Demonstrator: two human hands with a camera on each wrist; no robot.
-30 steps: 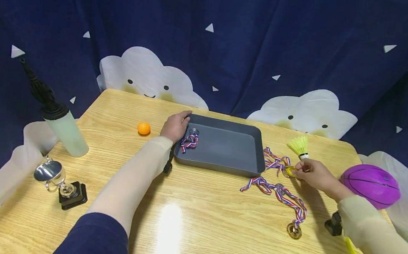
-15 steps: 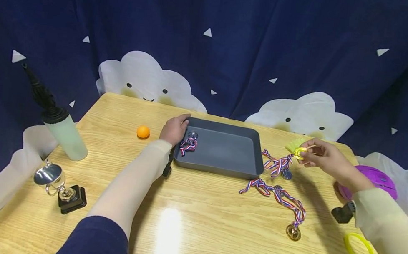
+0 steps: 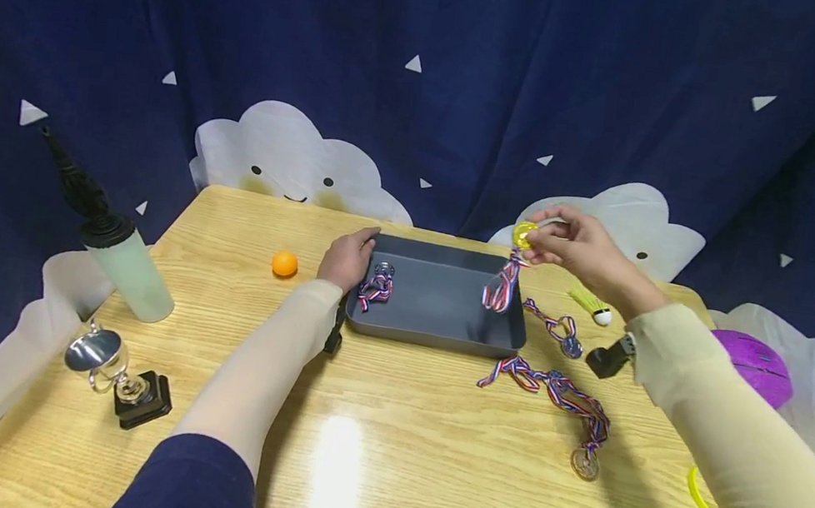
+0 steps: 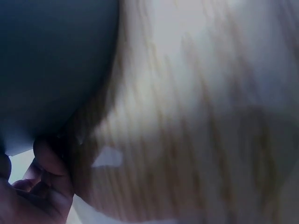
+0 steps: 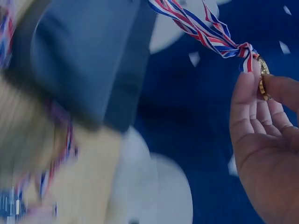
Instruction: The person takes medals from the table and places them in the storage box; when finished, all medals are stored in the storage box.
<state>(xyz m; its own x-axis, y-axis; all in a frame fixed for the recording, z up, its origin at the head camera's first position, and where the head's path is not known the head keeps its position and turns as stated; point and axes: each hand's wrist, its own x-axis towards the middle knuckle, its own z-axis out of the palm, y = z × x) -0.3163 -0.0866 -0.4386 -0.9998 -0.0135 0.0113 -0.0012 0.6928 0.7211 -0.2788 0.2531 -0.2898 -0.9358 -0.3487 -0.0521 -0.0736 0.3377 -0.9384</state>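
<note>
A yellow-gold medal is up in the air just above the far right corner of the tray, pinched by its rim between the thumb and fingers of the right hand. Round and shiny, it has a red, white and blue striped ribbon knotted at its edge; the bunched loops dangle over the tray's right end, and I can't tell whether they touch it. The dark grey tray, rectangular, shallow and round-cornered, sits flat on the table, its far left corner held by the left hand.
</note>
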